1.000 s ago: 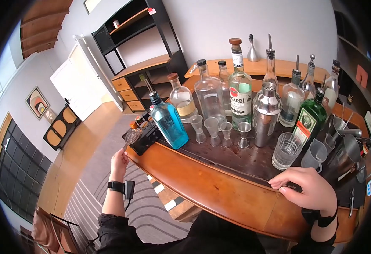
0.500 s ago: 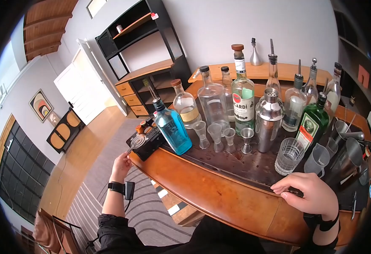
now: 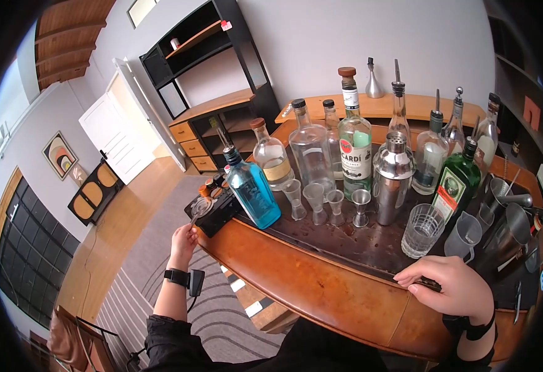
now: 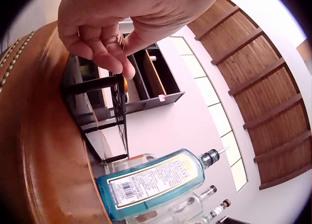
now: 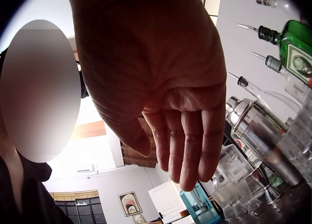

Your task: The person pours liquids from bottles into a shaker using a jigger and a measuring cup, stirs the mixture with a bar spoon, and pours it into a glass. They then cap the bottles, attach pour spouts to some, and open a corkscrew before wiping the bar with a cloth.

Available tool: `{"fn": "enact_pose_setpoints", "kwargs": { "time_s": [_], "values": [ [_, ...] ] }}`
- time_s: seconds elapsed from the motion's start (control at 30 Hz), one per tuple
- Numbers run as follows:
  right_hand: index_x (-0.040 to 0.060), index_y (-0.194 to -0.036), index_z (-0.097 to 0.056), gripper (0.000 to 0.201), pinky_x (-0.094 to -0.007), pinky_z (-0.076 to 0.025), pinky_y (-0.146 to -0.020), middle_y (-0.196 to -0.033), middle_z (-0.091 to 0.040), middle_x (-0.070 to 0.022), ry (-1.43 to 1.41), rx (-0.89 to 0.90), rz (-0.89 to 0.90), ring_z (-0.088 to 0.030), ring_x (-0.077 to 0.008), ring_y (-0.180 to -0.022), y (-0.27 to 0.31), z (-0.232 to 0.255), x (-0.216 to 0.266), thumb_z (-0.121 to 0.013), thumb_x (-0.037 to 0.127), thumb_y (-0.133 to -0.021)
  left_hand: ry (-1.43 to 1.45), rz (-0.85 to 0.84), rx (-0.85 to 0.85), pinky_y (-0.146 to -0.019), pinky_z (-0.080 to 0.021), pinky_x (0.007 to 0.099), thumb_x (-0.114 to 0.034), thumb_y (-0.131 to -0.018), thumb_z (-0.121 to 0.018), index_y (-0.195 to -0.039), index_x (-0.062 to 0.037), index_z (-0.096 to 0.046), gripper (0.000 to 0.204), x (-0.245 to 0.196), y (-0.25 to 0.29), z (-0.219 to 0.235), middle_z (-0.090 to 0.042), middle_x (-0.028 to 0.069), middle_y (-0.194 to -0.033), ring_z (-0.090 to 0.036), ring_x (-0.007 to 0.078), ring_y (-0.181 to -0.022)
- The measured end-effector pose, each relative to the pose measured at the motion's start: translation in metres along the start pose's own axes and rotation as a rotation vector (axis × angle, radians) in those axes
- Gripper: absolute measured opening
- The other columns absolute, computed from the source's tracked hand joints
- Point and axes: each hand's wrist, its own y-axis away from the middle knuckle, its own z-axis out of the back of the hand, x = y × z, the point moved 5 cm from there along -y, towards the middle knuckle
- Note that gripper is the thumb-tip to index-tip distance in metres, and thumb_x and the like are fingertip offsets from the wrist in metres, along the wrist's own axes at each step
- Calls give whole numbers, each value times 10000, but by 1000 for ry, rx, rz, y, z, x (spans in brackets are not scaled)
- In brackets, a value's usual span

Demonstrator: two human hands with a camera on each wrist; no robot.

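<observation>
My left hand [image 3: 183, 243] pinches the handle of a metal strainer [image 3: 202, 208], whose round head is over the black caddy [image 3: 217, 214] at the counter's left end. In the left wrist view the fingers of the left hand [image 4: 112, 38] are bent together near the caddy, beside the blue bottle [image 4: 156, 182]. My right hand [image 3: 448, 284] rests at the counter's front edge below the cut-glass tumbler [image 3: 423, 230], fingers loosely bent. The right wrist view shows the palm of the right hand [image 5: 165, 87] holding nothing.
Several bottles stand behind a row of small jiggers [image 3: 336, 208] and a steel shaker [image 3: 393, 180]. Right of the tumbler are a green bottle [image 3: 454, 183], a plastic jug [image 3: 463, 234] and metal cups [image 3: 508, 228]. The leather-covered edge [image 3: 309, 282] runs along the front.
The strainer has moved from beside the caddy's left end to over it, with the left hand shifting right and slightly down. The right hand has barely moved; the head view has shifted slightly.
</observation>
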Motion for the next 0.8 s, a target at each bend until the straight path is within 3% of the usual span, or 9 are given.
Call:
{"fn": "enact_pose_setpoints", "kwargs": {
  "time_s": [0.3, 0.33, 0.57, 0.63, 0.8],
  "values": [
    [14, -1085, -653, 216, -315, -539, -702, -863, -671, -98, 0, 7, -1, -686, -226, -803, 0, 0, -1, -618, 70, -880, 117, -107, 46, -608, -479, 231, -135, -965, -546, -998, -58, -566, 85, -15, 17, 22, -609, 24, -767, -567, 112, -665],
    [15, -1085, -653, 216, -315, -539, -703, -863, -671, -98, 0, 7, 1, -687, -227, -804, 0, 0, -2, -619, 71, -880, 114, -108, 45, -619, -475, 265, -165, -955, -572, -975, -109, -593, 63, -15, 14, 26, -599, -10, -723, -556, 110, -636],
    [21, -1090, -654, 219, -313, -543, -710, -865, -672, -97, 18, 23, 0, -690, -228, -806, -1, -6, -3, -618, 73, -881, 84, -65, 72, -609, -471, 261, -180, -961, -567, -941, -112, -597, 77, -27, 0, 17, -580, -22, -699, -545, 92, -617],
    [21, -1089, -655, 217, -313, -543, -710, -866, -673, -98, 17, 22, -3, -690, -227, -806, -1, -5, -1, -618, 74, -881, 43, -30, 58, -567, -464, 214, -157, -962, -549, -949, -72, -590, 96, -29, -7, 18, -568, -17, -698, -535, 79, -601],
    [20, -1082, -658, 211, -312, -544, -709, -869, -674, -98, -11, 7, -21, -690, -225, -804, -1, -3, -3, -620, 76, -882, -15, -3, -8, -564, -465, 225, -175, -957, -557, -936, -87, -592, 97, -28, -19, 27, -564, -30, -688, -525, 79, -584]
  ]
}}
